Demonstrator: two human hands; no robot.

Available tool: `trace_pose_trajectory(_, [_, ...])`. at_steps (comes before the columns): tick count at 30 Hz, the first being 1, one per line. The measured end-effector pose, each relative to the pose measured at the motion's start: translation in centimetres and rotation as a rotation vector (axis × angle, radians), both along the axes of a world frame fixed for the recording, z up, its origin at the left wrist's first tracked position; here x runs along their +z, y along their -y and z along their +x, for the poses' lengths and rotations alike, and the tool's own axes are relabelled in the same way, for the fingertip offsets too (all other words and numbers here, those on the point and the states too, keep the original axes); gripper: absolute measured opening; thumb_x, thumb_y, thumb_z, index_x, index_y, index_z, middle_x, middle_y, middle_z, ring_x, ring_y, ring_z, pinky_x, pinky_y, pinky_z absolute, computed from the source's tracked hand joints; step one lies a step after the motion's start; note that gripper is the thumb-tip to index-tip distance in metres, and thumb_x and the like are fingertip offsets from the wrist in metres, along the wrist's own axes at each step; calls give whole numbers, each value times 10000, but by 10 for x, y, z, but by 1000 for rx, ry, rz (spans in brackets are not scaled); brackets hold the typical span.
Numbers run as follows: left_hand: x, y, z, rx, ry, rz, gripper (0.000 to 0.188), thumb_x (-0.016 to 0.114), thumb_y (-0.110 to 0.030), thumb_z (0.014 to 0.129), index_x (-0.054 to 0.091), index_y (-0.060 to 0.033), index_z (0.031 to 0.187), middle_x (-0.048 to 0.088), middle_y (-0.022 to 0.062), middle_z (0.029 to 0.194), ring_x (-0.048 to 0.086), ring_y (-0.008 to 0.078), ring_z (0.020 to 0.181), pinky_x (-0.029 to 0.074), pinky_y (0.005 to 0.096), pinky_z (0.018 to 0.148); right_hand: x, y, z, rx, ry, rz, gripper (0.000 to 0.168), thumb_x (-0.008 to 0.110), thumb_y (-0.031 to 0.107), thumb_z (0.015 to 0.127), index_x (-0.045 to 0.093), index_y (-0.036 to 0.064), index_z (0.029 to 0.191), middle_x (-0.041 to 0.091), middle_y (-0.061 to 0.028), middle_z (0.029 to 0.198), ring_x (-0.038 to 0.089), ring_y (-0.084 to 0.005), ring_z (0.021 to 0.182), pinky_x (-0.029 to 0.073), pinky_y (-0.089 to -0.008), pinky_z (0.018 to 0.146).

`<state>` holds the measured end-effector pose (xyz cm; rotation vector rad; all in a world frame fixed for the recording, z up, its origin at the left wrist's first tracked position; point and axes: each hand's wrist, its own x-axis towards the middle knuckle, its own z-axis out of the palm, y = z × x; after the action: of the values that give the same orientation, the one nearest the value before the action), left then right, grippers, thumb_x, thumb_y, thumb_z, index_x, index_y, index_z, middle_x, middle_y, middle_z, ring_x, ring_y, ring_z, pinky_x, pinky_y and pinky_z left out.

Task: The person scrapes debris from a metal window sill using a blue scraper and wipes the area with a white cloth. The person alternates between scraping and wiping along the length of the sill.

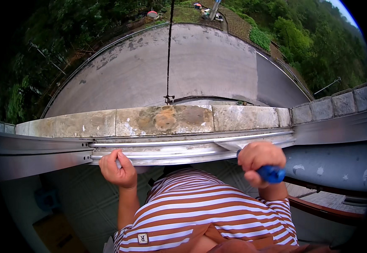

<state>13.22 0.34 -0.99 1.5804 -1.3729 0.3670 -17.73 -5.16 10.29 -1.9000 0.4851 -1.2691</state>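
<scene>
My right hand point(262, 161) grips the blue handle point(270, 174) of a knife. Its pointed metal blade point(227, 146) reaches left over the grooves of an aluminium sliding-window track point(177, 151), its tip by the outer rail. Whether the tip touches the metal I cannot tell. At the track's inner edge, towards the left end, my left hand point(118, 169) is closed around something small and white point(119, 163), mostly hidden by the fingers; it could be tissue or cloth. Pale dirt streaks lie in the track's channel between the rails.
Beyond the track runs a stained stone ledge point(164, 120), with a drop to a concrete road point(170, 69). A dark cable point(169, 53) rises outside. Sliding sash frames point(41, 161) stand at the left; a patterned blue-grey panel point(332, 167) is at the right.
</scene>
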Motion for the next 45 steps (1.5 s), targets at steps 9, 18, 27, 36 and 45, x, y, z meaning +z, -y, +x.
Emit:
trace_pose_trajectory(9, [0,-3,1,-15,7,23,54,546,-2,823,599,7,834,565,117,711,516,265,635,391,354,597,-2,-6,5,115,-75,-6,221,731,79,677,528,68,763,573,-56,661,595,-241,581,510,-317,532])
trace_pose_trajectory(18, [-2,-4,0,1,6,21,59,539,-1,824,596,12,833,569,114,713,522,261,637,398,349,605,-14,0,17,22,84,61,221,709,55,689,527,35,813,566,-60,660,575,-204,563,508,-295,540])
trace_pose_trajectory(27, [-5,-2,0,25,-3,-25,43,564,-5,799,603,-17,812,569,99,684,500,269,591,372,363,573,-20,25,21,-88,175,297,236,697,22,727,488,17,837,578,-70,694,533,-103,601,438,-229,556])
trace_pose_trajectory(36, [-6,-1,0,26,7,-38,43,566,-5,799,604,-16,814,566,103,683,502,274,591,371,367,572,-11,47,32,-140,264,555,187,681,51,774,508,19,837,551,-34,658,534,-85,553,435,-218,508])
trace_pose_trajectory(45, [-8,-1,1,17,7,-38,47,564,-3,803,604,-15,824,572,101,690,507,271,594,372,365,576,-7,67,42,-261,203,687,199,641,118,789,468,34,843,493,-46,570,473,-124,468,438,-292,475])
